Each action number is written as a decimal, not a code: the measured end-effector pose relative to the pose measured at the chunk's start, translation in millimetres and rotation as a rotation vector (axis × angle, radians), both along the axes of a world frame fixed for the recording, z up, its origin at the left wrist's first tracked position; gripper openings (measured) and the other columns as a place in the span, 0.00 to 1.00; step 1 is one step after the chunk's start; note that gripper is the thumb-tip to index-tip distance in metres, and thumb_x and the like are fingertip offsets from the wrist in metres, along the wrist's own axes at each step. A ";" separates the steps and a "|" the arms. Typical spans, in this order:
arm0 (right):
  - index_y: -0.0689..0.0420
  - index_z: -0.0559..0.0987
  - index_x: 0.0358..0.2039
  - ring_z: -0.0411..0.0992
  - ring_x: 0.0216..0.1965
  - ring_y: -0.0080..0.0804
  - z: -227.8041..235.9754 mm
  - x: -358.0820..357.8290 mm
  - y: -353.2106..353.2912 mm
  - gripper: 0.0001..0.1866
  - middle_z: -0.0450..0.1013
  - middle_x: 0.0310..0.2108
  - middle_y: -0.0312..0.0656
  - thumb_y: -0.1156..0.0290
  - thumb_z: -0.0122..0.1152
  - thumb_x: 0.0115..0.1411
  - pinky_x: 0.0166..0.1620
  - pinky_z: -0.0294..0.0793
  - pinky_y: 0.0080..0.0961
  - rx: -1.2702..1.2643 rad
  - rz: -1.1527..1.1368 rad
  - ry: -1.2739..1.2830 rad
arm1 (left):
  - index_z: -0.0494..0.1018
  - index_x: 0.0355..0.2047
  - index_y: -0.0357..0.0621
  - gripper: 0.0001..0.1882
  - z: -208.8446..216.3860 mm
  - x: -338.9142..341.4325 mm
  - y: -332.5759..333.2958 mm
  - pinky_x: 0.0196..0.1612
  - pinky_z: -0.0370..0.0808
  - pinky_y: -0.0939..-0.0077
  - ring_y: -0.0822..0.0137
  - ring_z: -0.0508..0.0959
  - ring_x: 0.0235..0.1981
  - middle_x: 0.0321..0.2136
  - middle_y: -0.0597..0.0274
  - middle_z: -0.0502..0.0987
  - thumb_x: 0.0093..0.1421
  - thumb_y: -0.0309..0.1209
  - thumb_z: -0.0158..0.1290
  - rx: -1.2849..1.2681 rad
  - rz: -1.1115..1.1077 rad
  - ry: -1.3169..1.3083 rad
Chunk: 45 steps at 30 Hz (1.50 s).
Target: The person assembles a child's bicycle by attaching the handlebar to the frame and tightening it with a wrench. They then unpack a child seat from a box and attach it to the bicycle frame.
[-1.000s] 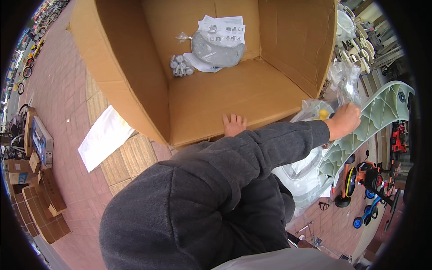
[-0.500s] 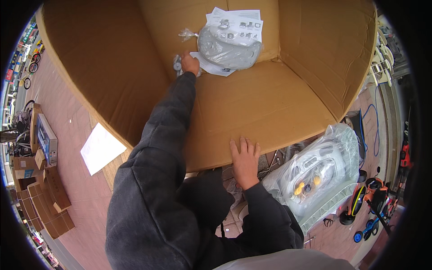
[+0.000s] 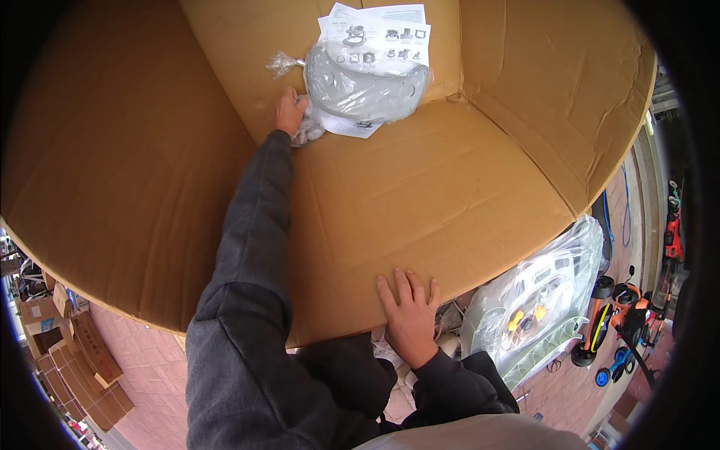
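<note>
Head view: large open cardboard box (image 3: 420, 217) lying on its side, flaps spread wide, mouth toward the wearer. Left hand (image 3: 289, 111) stretched deep inside to the back corner, fingers curled around a small clear bag of pale fittings (image 3: 309, 129); closed on it by the look of things, though the grip itself partly hidden by the knuckles. Right hand (image 3: 409, 312) flat and open on the near edge of the box's lower panel, fingers splayed, holding nothing, most likely bracing the body and pinning the cardboard down for the long reach.

Contents few, all gathered at the far end: a grey curved plastic part in a clear bag (image 3: 366, 81), just beside the fittings and touching them, leaning against the back wall; under and behind it a white instruction sheet (image 3: 384, 30) with small printed diagrams. Remainder of the box floor bare cardboard.

Outside the box, to the right on red brick paving (image 3: 157, 367): a pale green plastic body part wrapped in clear film (image 3: 540, 292), with yellow pieces showing through. Further right, small ride-on toys (image 3: 619, 322). Lower left, a stack of smaller cartons (image 3: 71, 352).
</note>
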State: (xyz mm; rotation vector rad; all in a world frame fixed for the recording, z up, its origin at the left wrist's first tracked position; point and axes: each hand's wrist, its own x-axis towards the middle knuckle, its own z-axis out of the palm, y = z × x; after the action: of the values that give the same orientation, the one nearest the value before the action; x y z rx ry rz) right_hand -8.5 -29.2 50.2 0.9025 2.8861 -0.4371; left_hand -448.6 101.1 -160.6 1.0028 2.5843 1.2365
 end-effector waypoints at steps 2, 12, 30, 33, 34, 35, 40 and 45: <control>0.54 0.67 0.52 0.58 0.55 0.45 0.5 0.1 -0.1 0.31 0.61 0.53 0.48 0.78 0.53 0.43 0.54 0.49 0.57 -0.007 -0.003 -0.005 | 0.65 0.48 0.39 0.21 11.2 -0.7 18.5 0.38 0.69 0.54 0.41 0.72 0.35 0.32 0.40 0.73 0.53 0.26 0.49 0.143 0.005 0.066; 0.51 0.69 0.51 0.59 0.54 0.44 -1.6 -2.5 -2.5 0.26 0.62 0.52 0.47 0.72 0.50 0.47 0.54 0.50 0.58 0.012 0.000 -0.032 | 0.58 0.57 0.46 0.28 27.2 -23.3 50.2 0.38 0.70 0.53 0.42 0.74 0.35 0.32 0.38 0.74 0.53 0.21 0.40 -0.158 -0.177 0.291; 0.53 0.54 0.61 0.54 0.59 0.45 5.2 26.6 15.2 0.47 0.56 0.58 0.50 0.70 0.67 0.40 0.57 0.50 0.49 -0.523 -0.107 0.456 | 0.73 0.29 0.38 0.05 254.2 312.9 -10.9 0.14 0.55 0.87 0.87 0.60 0.14 0.16 0.77 0.66 0.57 0.27 0.50 0.449 -0.861 -1.035; 0.49 0.48 0.63 0.55 0.58 0.51 35.1 65.0 20.1 0.40 0.53 0.59 0.50 0.48 0.52 0.56 0.57 0.56 0.50 -1.630 -0.474 1.480 | 0.71 0.22 0.38 0.09 325.6 399.3 -35.3 0.18 0.57 0.83 0.85 0.58 0.17 0.15 0.78 0.62 0.57 0.29 0.52 0.558 -1.073 -1.036; 0.48 0.52 0.61 0.56 0.57 0.52 44.4 82.7 16.7 0.37 0.56 0.56 0.50 0.46 0.51 0.56 0.55 0.58 0.54 -1.661 -0.448 1.714 | 0.69 0.20 0.37 0.11 342.3 430.5 -45.5 0.18 0.58 0.80 0.83 0.58 0.18 0.14 0.77 0.61 0.56 0.30 0.52 0.560 -1.135 -1.032; 0.51 0.53 0.61 0.55 0.58 0.52 53.3 103.6 7.7 0.37 0.54 0.59 0.51 0.47 0.50 0.56 0.56 0.55 0.56 -1.620 -0.452 1.854 | 0.67 0.18 0.37 0.13 356.5 458.8 -51.7 0.18 0.58 0.77 0.81 0.58 0.18 0.12 0.75 0.59 0.56 0.31 0.53 0.606 -1.210 -1.010; 0.61 0.54 0.60 0.57 0.58 0.44 66.3 208.4 -18.6 0.29 0.53 0.60 0.50 0.61 0.43 0.61 0.58 0.57 0.46 -1.436 -0.477 2.191 | 0.60 0.18 0.35 0.18 362.5 585.8 -76.1 0.20 0.58 0.68 0.73 0.58 0.18 0.12 0.61 0.58 0.52 0.34 0.55 0.559 -1.379 -0.744; 0.64 0.59 0.56 0.62 0.54 0.41 32.6 258.2 -3.5 0.24 0.62 0.54 0.48 0.64 0.39 0.63 0.55 0.61 0.39 -0.764 -1.138 2.231 | 0.65 0.40 0.36 0.19 337.0 612.3 -102.3 0.33 0.69 0.65 0.55 0.73 0.28 0.24 0.48 0.71 0.51 0.31 0.56 0.527 -1.427 -0.401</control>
State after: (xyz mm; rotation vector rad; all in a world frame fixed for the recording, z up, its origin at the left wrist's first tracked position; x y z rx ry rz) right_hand 249.8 -32.7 82.8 -0.7507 -0.2528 1.2363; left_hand 163.8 -1.2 176.4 1.8393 0.7235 1.3173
